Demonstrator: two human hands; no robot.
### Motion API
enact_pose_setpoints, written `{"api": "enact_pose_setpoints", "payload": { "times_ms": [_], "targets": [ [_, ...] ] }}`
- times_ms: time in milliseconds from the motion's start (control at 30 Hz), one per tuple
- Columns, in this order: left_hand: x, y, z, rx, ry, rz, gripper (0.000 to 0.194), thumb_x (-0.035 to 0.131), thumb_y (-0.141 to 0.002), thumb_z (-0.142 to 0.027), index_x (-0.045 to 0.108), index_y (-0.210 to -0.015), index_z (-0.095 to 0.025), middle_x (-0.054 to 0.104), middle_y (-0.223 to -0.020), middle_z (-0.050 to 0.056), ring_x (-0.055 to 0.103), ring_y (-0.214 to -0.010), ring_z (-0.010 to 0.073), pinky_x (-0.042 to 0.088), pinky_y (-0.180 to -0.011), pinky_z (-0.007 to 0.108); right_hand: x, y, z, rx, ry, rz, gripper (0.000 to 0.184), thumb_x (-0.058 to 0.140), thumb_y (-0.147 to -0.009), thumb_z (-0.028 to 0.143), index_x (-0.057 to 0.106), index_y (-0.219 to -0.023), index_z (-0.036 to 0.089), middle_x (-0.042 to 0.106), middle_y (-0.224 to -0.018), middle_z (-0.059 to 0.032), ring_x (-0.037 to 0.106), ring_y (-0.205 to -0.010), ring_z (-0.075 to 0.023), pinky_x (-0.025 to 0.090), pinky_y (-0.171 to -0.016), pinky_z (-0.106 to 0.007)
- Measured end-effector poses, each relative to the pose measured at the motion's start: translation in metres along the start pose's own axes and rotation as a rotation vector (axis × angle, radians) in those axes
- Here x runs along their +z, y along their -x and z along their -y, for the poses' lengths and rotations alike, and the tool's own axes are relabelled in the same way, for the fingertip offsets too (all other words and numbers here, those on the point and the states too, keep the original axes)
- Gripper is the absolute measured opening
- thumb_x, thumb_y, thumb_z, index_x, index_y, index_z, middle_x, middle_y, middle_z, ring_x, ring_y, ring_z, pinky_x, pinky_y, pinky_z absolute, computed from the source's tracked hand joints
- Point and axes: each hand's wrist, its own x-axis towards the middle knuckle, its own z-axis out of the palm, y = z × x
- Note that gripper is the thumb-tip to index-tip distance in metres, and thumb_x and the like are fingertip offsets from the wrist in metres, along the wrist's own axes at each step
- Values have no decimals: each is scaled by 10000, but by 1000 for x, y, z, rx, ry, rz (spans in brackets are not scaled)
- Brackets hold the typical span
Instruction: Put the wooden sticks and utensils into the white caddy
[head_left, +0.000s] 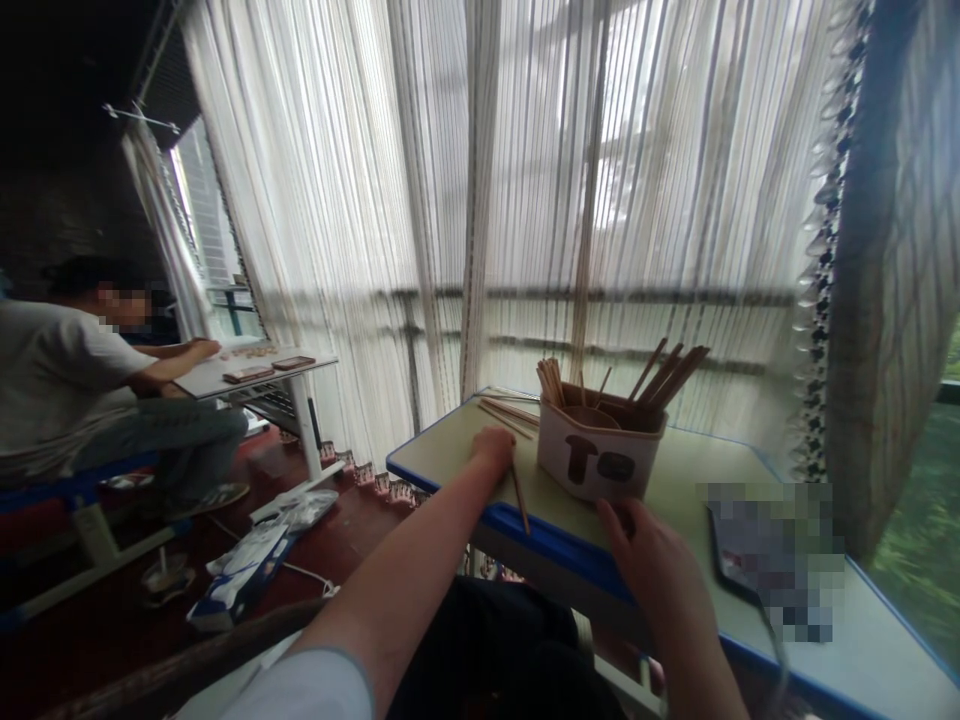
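My left hand is closed at the left part of the table, its fingers around the upper end of a thin wooden chopstick. The chopstick slants down toward the table's blue front edge. To the right of it stands a white utensil holder with dark markings and a brown rim, with several chopsticks upright in its compartments. My right hand is at the holder's lower front, fingers loosely bent and apart, nothing visible in them. More chopsticks lie flat beyond my left hand.
A blurred device with a cable lies on the right of the table. Sheer curtains hang behind. At left, a seated person leans over another table; an open box and a cup are on the floor.
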Motion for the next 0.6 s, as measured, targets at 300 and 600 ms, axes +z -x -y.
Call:
{"api": "enact_pose_setpoints", "payload": {
  "times_ms": [300, 600],
  "targets": [
    [14, -11, 1, 228, 113, 2, 219, 522, -831, -251, 711, -935, -288, 638, -1085, 6, 558, -1032, 182, 434, -922, 291, 6, -12, -1, 13, 3, 18, 390, 296, -911, 512, 568, -902, 232, 676, -869, -60, 628, -848, -240, 391, -703, -328],
    [18, -9, 2, 396, 163, 17, 236, 527, -739, -117, 701, -826, -252, 648, -1070, -10, 554, -1000, 177, 421, -912, 281, 9, -14, 0, -8, -1, -18, 409, 290, -915, 516, 572, -887, 222, 675, -840, -62, 632, -824, -225, 391, -686, -313]
  ]
}}
